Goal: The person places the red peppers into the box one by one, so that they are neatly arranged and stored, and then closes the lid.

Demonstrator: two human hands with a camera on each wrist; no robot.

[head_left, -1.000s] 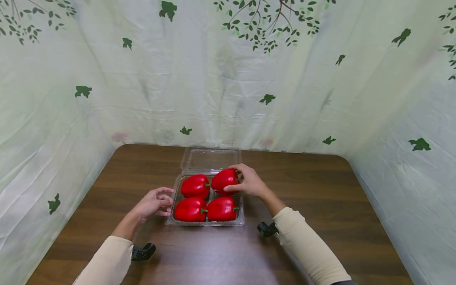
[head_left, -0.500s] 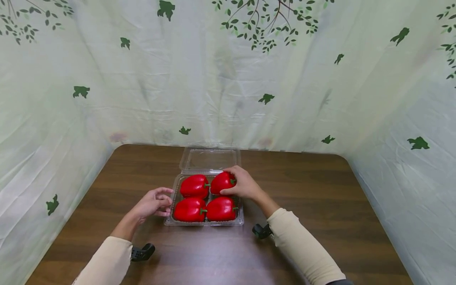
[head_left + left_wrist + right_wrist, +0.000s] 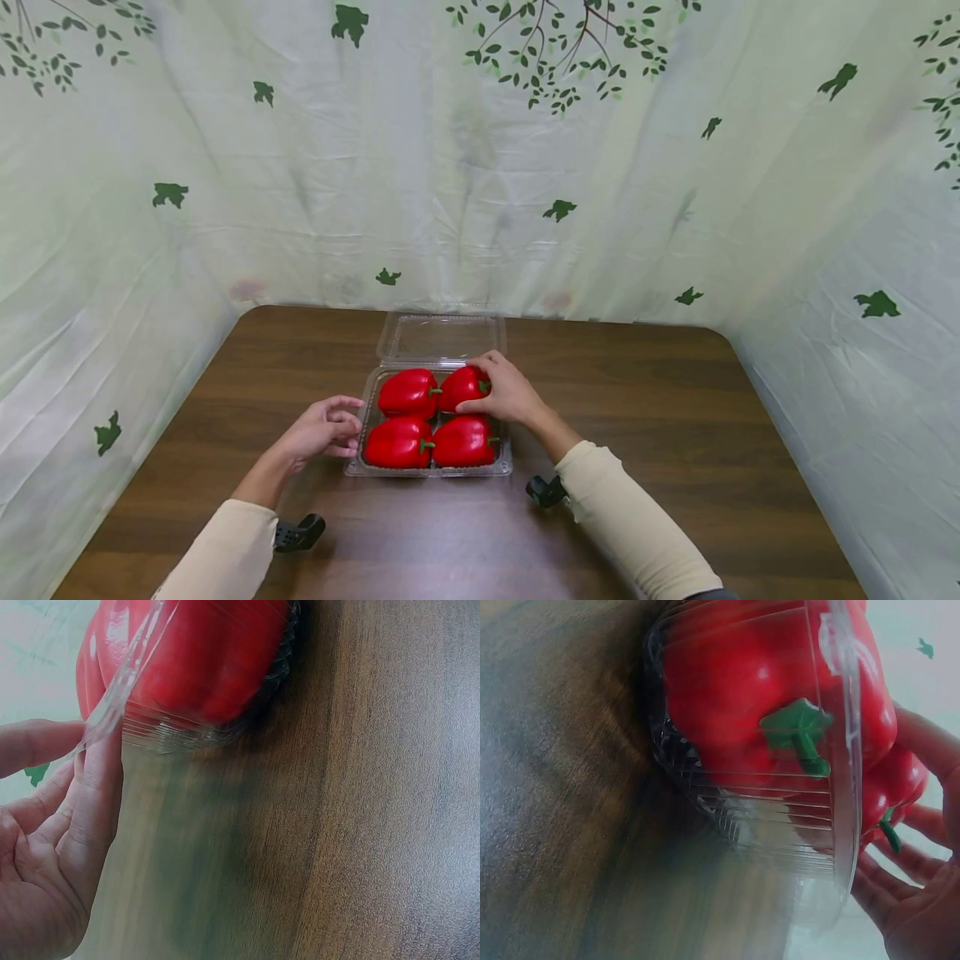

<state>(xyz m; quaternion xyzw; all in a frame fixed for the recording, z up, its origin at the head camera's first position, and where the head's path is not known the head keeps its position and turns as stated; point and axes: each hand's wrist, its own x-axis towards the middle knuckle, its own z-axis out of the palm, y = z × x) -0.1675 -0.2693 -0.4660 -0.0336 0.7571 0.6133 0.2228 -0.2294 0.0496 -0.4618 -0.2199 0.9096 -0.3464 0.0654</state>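
A clear plastic clamshell container (image 3: 472,472) holds several red bell peppers in two rows, stems pointing right. My left hand (image 3: 322,429) is at its left side; in the left wrist view, thumb and fingers pinch the container's rim (image 3: 112,705). With thumb in front and fingers behind, my right hand (image 3: 512,393) grips the back right bell pepper (image 3: 459,388), which sits low in its corner. The palm covers part of that pepper. Closer to the right wrist camera is the front right bell pepper (image 3: 727,697), seen through the ribbed wall, its green stem (image 3: 802,735) showing.
The container's clear lid (image 3: 442,337) lies folded back toward the rear edge of the brown wooden table (image 3: 645,400). Behind the table hangs a pale curtain (image 3: 420,167) with a leaf print. Black wrist devices (image 3: 300,532) hang below both sleeves.
My right hand has moved left and slightly down with the back right bell pepper, settling it beside the back left one. The left hand has stayed at the container's left rim.
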